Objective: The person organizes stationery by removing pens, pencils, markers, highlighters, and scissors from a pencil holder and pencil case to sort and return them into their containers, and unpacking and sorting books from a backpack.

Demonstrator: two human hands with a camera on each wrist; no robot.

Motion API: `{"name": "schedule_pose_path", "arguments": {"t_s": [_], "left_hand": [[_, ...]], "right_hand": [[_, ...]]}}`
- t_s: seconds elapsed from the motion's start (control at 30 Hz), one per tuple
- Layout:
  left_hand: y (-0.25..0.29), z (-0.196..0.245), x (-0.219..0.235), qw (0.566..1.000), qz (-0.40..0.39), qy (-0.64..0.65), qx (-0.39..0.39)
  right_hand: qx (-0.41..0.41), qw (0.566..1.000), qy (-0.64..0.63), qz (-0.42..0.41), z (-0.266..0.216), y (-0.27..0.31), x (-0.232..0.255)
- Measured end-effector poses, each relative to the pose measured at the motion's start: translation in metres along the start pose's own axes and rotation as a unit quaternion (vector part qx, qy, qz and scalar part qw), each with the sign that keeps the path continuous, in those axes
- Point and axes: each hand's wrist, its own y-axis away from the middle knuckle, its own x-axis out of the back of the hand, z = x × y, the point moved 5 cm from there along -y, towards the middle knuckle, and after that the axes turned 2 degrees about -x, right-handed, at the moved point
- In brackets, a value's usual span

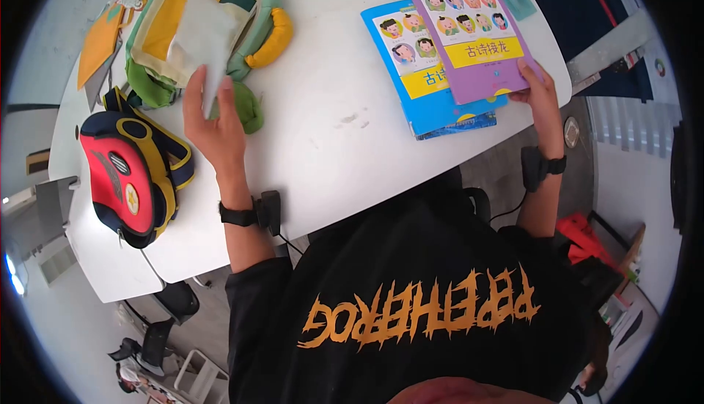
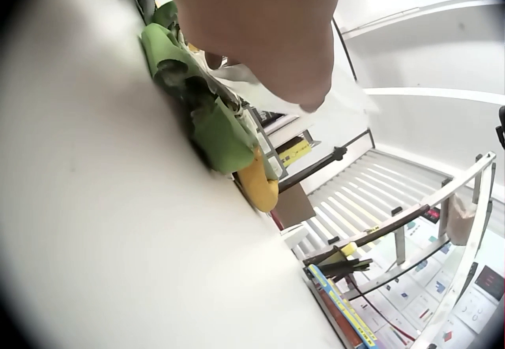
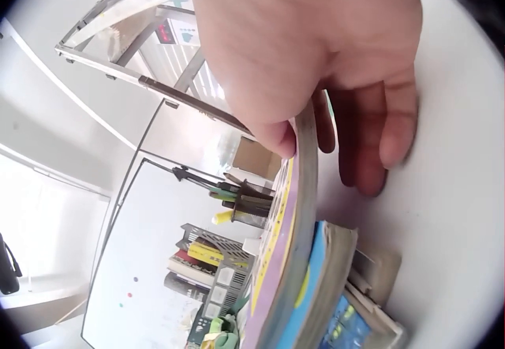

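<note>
White table | left hand pinches tissue | right hand grips purple book

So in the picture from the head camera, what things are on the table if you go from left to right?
Red backpack → green and yellow backpack with the left hand on its white pouch → blue book → purple book, pinched by the right hand.

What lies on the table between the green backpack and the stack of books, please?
In the head view, only bare white table with a few faint smudges separates the green backpack from the purple book and blue book.
</note>
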Motion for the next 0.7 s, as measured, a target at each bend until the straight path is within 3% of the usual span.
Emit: {"name": "schedule_pose_path", "arguments": {"t_s": [0.03, 0.1, 0.17, 0.23, 0.27, 0.43, 0.47, 0.53, 0.57, 0.67, 0.7], "left_hand": [[0.003, -0.004, 0.001, 1.000, 0.005, 0.001, 0.006], [0.007, -0.023, 0.002, 0.973, 0.077, 0.187, 0.111], [0.004, -0.013, 0.005, 0.980, 0.080, 0.161, 0.082], [0.006, -0.018, 0.006, 0.965, 0.081, 0.220, 0.120], [0.006, -0.017, 0.005, 0.964, 0.083, 0.221, 0.120], [0.013, -0.006, -0.011, 0.884, 0.054, 0.427, 0.181], [0.016, -0.006, -0.010, 0.884, 0.058, 0.427, 0.180], [0.023, -0.004, -0.014, 0.968, -0.039, 0.209, 0.135], [0.026, -0.004, -0.014, 0.968, -0.036, 0.208, 0.137], [0.025, 0.019, -0.025, 0.972, -0.133, 0.185, 0.062], [0.025, 0.018, -0.022, 0.973, -0.125, 0.185, 0.058]], "right_hand": [[0.003, 1.000, 0.006, -0.003, -0.001, 0.003, -0.005], [0.008, 0.998, 0.042, -0.046, -0.002, 0.010, -0.015], [0.005, 0.998, 0.032, -0.058, -0.005, 0.013, -0.024], [0.036, 0.995, 0.072, -0.059, -0.011, 0.016, -0.036], [0.067, 0.995, 0.035, -0.060, -0.014, 0.017, -0.042], [0.085, 0.994, 0.026, -0.067, -0.015, 0.011, -0.047], [0.086, 0.994, 0.025, -0.054, -0.013, 0.011, -0.048], [0.091, 0.995, 0.030, -0.037, -0.014, 0.012, -0.052], [0.094, 0.995, 0.032, -0.016, -0.013, 0.013, -0.052], [0.130, 0.991, 0.035, 0.020, -0.007, 0.013, -0.053], [0.139, 0.990, 0.033, 0.019, -0.009, 0.012, -0.055]]}}
